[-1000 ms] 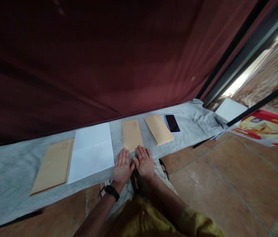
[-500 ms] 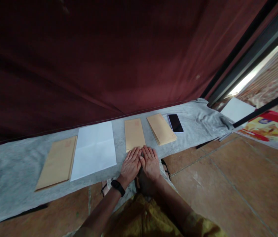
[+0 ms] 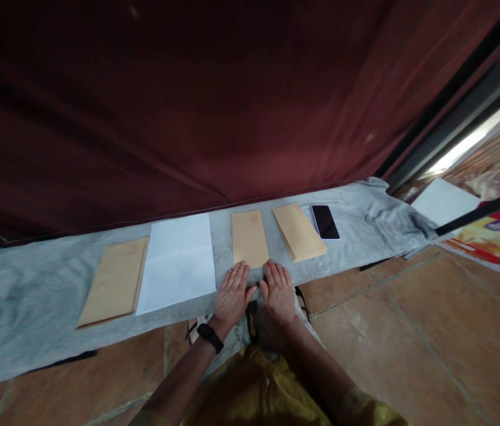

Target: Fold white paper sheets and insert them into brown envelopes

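My left hand lies flat, palm down, with its fingertips at the lower left corner of a brown envelope. At that envelope's lower right corner rests my right hand, also flat with fingers stretched out. A small gap separates the two thumbs. The envelope lies flat with a reddish printed mark near its top. Left of it are white paper sheets showing a faint crease across the middle. Farther left lies a brown envelope stack; another stack of brown envelopes lies to the right.
A dark-screened phone lies right of the envelopes. Grey cloth covers the narrow table. Behind it hangs a dark red curtain. A red and yellow box and a white board are at the far right, near a black metal bar.
My hands have moved apart, from touching at the envelope's bottom edge to its two lower corners. The whole view has shifted slightly, with the things on the table appearing farther right.
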The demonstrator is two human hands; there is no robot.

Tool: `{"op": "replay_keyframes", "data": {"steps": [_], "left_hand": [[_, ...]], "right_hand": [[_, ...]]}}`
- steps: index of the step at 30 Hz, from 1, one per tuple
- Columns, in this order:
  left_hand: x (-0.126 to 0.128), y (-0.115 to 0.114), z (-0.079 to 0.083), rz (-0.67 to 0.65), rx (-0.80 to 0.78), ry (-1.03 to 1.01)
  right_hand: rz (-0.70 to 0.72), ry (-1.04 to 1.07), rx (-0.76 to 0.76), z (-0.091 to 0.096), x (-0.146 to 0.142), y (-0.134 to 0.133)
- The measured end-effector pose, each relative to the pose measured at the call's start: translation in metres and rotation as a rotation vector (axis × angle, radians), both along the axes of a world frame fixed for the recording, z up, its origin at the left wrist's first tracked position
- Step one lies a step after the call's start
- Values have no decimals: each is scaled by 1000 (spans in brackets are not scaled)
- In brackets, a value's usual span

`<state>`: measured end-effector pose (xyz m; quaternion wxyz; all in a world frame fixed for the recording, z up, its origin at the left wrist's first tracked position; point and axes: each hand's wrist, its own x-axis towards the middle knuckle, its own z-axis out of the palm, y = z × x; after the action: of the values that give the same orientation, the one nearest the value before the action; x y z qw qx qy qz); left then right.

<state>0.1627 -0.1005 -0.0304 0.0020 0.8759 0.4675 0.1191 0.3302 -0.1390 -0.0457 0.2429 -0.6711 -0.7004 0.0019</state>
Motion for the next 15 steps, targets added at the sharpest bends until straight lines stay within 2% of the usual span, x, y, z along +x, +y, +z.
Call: {"op": "replay_keyframes", "data": {"steps": [10,15], "left_hand": [[-7,-4,-1,134,25,-29],[-5,11,9,204,-18,-122]], "right_hand": [[0,-21,26,-6,1,0],[6,-1,49,-8,0,0]]}}
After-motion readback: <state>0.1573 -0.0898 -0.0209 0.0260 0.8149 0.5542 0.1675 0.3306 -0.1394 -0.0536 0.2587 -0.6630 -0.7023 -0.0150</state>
